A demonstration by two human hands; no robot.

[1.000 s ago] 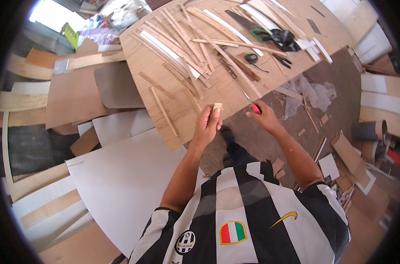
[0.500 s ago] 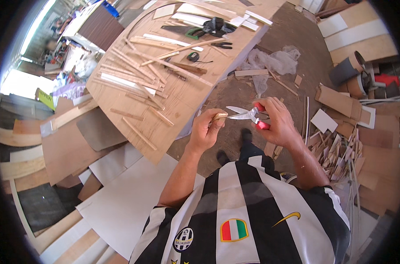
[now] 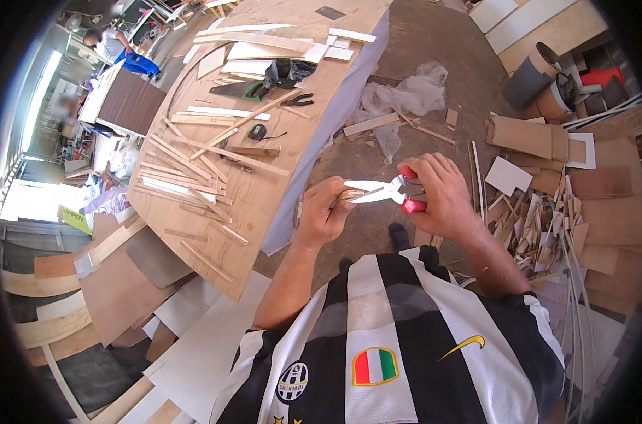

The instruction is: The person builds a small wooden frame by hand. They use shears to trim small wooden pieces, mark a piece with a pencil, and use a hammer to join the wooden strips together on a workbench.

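Red-handled metal pliers (image 3: 392,191) sit in the right hand (image 3: 438,194), fingers wrapped tight round both grips, the bright nose pointing left toward a small pale wooden piece (image 3: 349,194). That piece is pinched in the left hand (image 3: 324,212), fingers curled shut around it, only its end showing. Both are held in mid-air in front of the chest, above the dusty floor (image 3: 434,78), off the desk. Plier tips meet the wood's end; whether they bite it or just touch, cannot tell.

Step in hand, as judged: working the wood's end with the pliers. Next move likely calls for a firm squeeze and steady counter-hold from the left.

Left of the hands, big plywood desk (image 3: 264,205) strewn with thin wood strips (image 3: 187,159), a handsaw (image 3: 240,88), black pliers (image 3: 296,101). Offcut heap (image 3: 540,219) lies to the right.
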